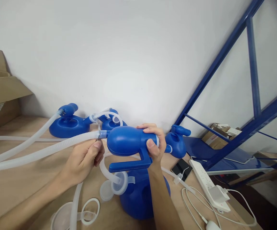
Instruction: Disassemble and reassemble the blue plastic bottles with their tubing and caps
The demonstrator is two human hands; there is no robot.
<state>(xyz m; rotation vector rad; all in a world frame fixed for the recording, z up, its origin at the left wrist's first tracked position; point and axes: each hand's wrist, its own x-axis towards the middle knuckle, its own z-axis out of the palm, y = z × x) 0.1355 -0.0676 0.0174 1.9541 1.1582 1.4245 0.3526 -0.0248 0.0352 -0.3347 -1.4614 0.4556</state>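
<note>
My right hand (pixel 154 142) is wrapped round the right end of a blue plastic part (pixel 124 140) with a handle, held above the table. A ribbed translucent hose (pixel 57 147) joins the part's left end through a clear connector (pixel 102 134). Just below that connector, my left hand (pixel 88 156) is closed, thumb against the fingers; whatever it pinches is too small to name. Under my right hand stands a blue container (pixel 137 198), partly hidden by my forearm. Its translucent cap (pixel 120 183) has a hose running into it.
More blue containers (pixel 68 126) stand near the wall, another (pixel 176 143) at the right. A white ring (pixel 90 210) and translucent lid lie in front. On the right are a phone (pixel 181 169), power strip (pixel 205 182), cables and a blue metal rack (pixel 253 70). A cardboard box (pixel 4 80) is at left.
</note>
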